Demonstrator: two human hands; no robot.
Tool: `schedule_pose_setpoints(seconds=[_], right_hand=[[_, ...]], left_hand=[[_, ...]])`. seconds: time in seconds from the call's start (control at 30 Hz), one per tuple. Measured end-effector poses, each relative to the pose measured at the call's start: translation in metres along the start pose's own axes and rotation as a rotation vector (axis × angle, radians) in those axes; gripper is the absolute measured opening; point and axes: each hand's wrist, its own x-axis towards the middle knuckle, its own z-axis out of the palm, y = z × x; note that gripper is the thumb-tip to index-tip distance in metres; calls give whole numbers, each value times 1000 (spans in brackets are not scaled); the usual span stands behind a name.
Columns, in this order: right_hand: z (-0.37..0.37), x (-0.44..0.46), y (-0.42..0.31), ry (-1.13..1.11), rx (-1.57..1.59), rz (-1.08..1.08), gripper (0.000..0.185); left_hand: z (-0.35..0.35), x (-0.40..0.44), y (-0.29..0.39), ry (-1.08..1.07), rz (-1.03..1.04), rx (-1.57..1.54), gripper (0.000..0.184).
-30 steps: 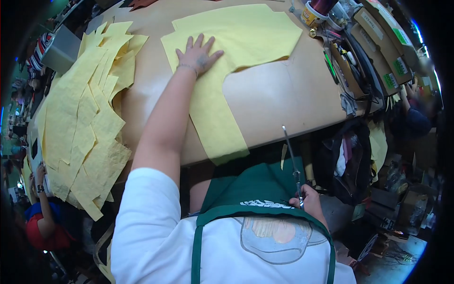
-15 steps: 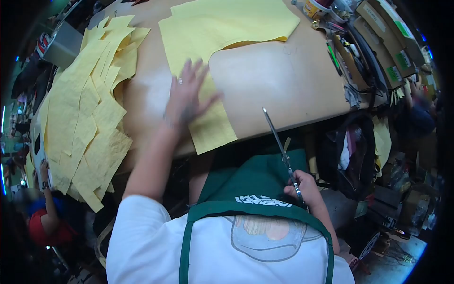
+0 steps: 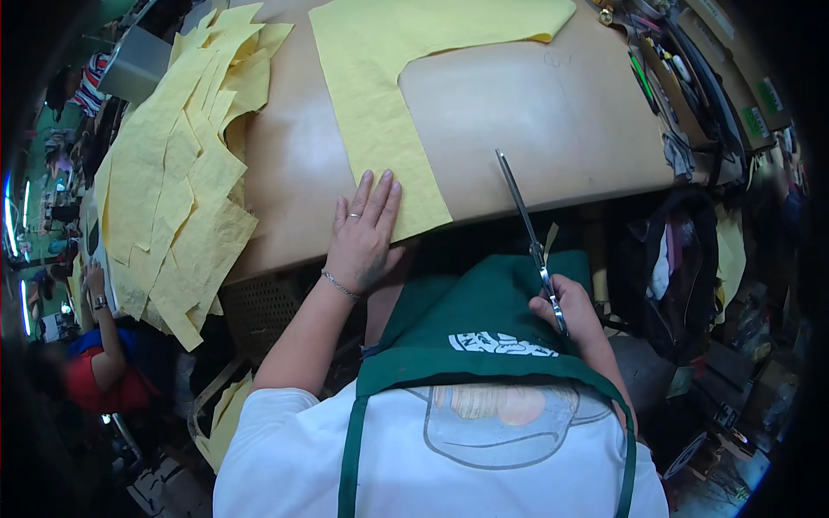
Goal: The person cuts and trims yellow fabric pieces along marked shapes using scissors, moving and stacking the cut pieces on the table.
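My left hand (image 3: 366, 231) lies with stretched fingers on the near end of a yellow fabric piece (image 3: 371, 108), close to the table's front edge. The piece is a long strip that widens into a curved shape at the far side. My right hand (image 3: 576, 312) grips the handles of a long pair of scissors (image 3: 520, 194) over my green apron (image 3: 484, 302). Their blades point away from me and look closed, their tip over the table right of the strip, apart from the fabric. A narrow yellow scrap (image 3: 551, 242) shows beside the scissors' pivot.
Overlapping yellow fabric pieces (image 3: 164, 198) cover the left side of the table (image 3: 501, 104), some hanging over its edge. Cardboard boxes (image 3: 734, 78) and a tray of tools (image 3: 669, 82) stand at the right. A dark bag (image 3: 669, 268) hangs below. Another person (image 3: 108, 371) is at far left.
My left hand has slid from the middle of the strip towards its near end and now rests there. The right hand keeps its hold on the scissors. The whole view has shifted slightly.
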Motion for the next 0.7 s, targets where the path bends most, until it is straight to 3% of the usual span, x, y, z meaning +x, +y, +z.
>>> schedule_pose_setpoints(seconds=[0.2,0.37,0.7], right_hand=[[-11,-6,2,-119,38,47,44],[-32,-33,18,-392,300,14,56],[-31,-20,14,-459,251,44,59]], left_hand=[[4,4,18,-19,-50,99,64],[11,27,54,52,-68,35,64],[15,35,57,67,12,9,61]])
